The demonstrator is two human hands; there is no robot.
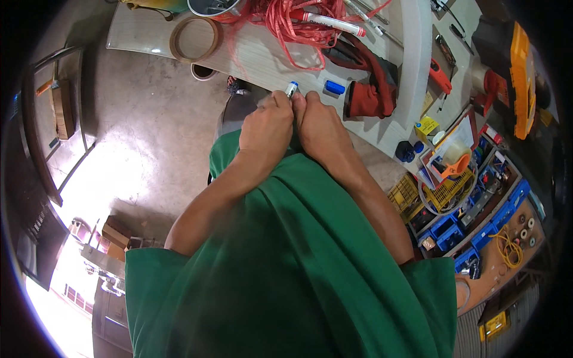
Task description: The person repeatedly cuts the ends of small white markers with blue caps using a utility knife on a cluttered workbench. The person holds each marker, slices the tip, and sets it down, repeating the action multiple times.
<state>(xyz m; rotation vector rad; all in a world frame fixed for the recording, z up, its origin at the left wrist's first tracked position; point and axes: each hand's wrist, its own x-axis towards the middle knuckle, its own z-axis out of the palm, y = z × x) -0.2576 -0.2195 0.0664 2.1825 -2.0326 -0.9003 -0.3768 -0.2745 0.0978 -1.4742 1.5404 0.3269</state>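
Close in front of my body, at the table's near edge, both hands are drawn together around a white marker with a blue end (pixel 291 89). My left hand (pixel 267 128) is closed on it, fingers curled. My right hand (pixel 321 126) is also closed, its thumb and fingers pressed against the marker; the lower part of the marker is hidden between the hands. A blue marker cap (pixel 335 88) lies on the table just right of the hands. Beside it rests a red and dark grey work glove (pixel 371 95).
The pale table (pixel 143 33) bears a roll of tape (pixel 194 39), tangled red plastic twine (pixel 292 27) and a red-and-white marker (pixel 331 22). At right stand a tape dispenser (pixel 456 164), a yellow basket (pixel 404 192) and blue bins (pixel 447 230). A metal frame (pixel 83 98) stands at left.
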